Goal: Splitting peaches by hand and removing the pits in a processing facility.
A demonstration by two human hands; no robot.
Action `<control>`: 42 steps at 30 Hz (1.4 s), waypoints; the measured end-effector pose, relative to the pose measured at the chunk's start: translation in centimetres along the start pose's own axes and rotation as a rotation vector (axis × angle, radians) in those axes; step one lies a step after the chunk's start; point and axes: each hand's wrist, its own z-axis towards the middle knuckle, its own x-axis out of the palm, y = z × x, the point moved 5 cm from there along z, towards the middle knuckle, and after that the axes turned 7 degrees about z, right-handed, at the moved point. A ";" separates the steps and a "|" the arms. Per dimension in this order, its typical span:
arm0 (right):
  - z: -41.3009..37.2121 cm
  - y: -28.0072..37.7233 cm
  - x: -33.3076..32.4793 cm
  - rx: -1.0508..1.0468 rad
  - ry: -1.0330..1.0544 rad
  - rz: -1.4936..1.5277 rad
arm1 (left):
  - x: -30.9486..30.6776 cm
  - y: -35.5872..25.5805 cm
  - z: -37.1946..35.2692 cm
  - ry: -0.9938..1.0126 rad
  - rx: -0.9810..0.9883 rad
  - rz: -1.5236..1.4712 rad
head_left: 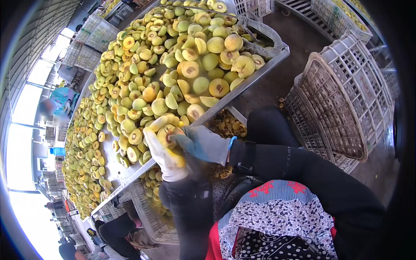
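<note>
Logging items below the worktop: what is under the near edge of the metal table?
Under the metal table: a crate with yellow-green fruit pieces and, farther right, brownish scraps. The left sleeve covers part of the crate; the tabletop hides anything deeper.

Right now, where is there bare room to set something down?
The metal table has a bare strip between two heaps of peach halves, reaching its near rim. Floor shows between table corner and plastic crate. The far end is crowded.

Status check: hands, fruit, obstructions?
Left hand gripping cut fruit. Right hand at its cut face. Piled fruit crowds the table beyond; nothing visibly blocking the hands.
</note>
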 end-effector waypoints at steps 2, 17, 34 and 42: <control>0.1 0.1 -0.3 0.088 0.069 -0.053 | -0.2 -0.5 -0.2 -0.030 0.182 0.163; -0.3 -3.7 2.0 0.289 0.195 0.328 | 0.5 2.5 -1.8 -0.041 -0.209 -0.077; -2.2 -3.5 2.1 0.495 0.293 0.354 | 1.5 2.0 -2.2 -0.024 -0.800 -0.681; -2.7 -4.1 1.5 0.673 0.530 0.309 | 2.7 4.3 -2.6 0.261 -0.763 -1.072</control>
